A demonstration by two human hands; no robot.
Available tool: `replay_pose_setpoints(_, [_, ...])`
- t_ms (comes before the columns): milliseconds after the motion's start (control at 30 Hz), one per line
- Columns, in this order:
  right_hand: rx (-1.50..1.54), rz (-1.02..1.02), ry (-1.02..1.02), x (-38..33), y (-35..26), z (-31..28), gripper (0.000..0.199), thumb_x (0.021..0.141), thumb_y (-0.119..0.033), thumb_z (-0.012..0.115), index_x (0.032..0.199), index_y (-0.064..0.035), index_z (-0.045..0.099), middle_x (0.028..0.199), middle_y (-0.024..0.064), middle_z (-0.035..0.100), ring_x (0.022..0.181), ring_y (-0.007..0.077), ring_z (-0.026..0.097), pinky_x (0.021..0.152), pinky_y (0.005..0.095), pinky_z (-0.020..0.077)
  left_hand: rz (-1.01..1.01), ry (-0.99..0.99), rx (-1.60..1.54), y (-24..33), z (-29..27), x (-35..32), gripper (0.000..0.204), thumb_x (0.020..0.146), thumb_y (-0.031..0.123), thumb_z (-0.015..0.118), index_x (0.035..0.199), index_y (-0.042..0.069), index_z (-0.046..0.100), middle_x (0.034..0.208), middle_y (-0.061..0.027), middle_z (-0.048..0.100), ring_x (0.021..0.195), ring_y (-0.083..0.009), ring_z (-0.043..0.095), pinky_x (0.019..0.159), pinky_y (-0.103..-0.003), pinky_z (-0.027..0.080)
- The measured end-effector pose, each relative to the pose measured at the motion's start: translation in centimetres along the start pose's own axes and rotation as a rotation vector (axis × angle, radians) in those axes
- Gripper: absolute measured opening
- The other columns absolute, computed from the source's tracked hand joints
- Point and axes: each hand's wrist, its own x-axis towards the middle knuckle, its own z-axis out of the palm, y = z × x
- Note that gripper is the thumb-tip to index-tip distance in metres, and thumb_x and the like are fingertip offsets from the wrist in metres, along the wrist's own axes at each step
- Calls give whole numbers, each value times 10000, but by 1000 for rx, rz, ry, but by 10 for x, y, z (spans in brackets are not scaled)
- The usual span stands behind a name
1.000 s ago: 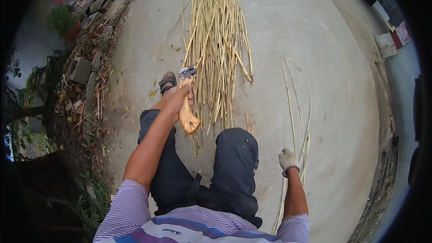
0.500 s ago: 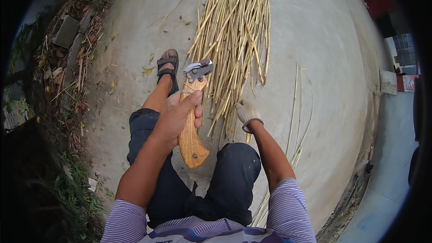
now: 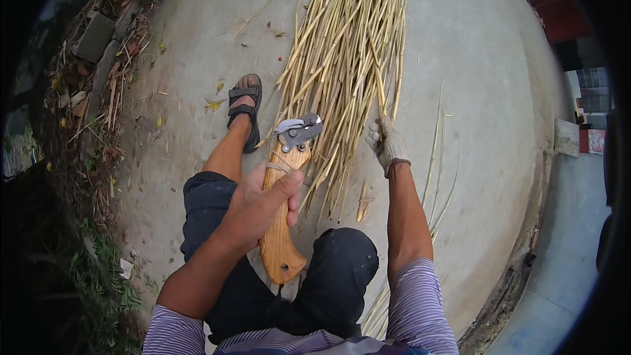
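From here I see the left hand (image 3: 259,205) with its grip wrapped round a wooden-handled tool (image 3: 277,227), but cannot tell whether the gloved right hand (image 3: 388,144) pinches the stalks (image 3: 348,59) on the floor (image 3: 473,46), whose crossing could snag a pull

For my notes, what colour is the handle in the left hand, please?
The handle is golden brown, wood-grained; see the head view.

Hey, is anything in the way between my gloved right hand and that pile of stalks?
Nothing visible stands between them. Your right hand is close by some ends on the right side of the pile of stalks; whether it touches them, I cannot tell. The wooden-handled tool in your left hand is farther left.
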Motion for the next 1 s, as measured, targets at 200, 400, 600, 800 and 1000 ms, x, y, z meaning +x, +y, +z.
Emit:
replay_pose_setpoints(200, [-389, -85, 17, -42, -24, 10, 273, 991, -257, 566, 1137, -39, 639, 697, -3, 610, 521, 101, 552, 507, 288, 510, 32, 40, 82, -5, 5, 4, 342, 993, 331, 650, 1072, 32, 505, 770, -23, 565, 585, -101, 556, 537, -246, 478])
replay_pose_setpoints(400, [-1783, -608, 205, -63, 32, -9, 264, 950, -334, 583, 1041, -101, 671, 954, 206, 716, 871, 411, 685, 770, 502, 548, 48, 12, 93, -11, 1, 6, 346, 989, 335, 655, 1070, 34, 505, 755, -21, 568, 585, -100, 557, 537, -246, 479])
replay_pose_setpoints(600, [-1794, -274, -30, -79, 58, 57, 461, 909, -487, 640, 1038, -45, 679, 955, 232, 721, 915, 426, 701, 788, 498, 556, 8, -17, 110, -7, 1, 5, 329, 991, 315, 654, 1072, 31, 509, 746, -23, 572, 586, -103, 566, 544, -249, 479])
replay_pose_setpoints(800, [-1623, -108, 97, -34, 110, 25, 379, 896, -328, 594, 1055, 4, 684, 1071, 274, 701, 1018, 432, 684, 891, 490, 536, -39, -48, 88, -6, 5, 4, 325, 991, 299, 655, 1088, 24, 511, 746, -30, 576, 586, -113, 575, 570, -256, 490])
replay_pose_setpoints(1000, [-1397, -259, 217, -41, 103, 6, 339, 901, -283, 552, 1070, -18, 679, 942, 262, 709, 902, 422, 697, 797, 504, 546, 29, -21, 98, -4, 5, 3, 279, 1000, 268, 633, 1058, 35, 489, 752, -31, 558, 578, -114, 565, 550, -267, 489])
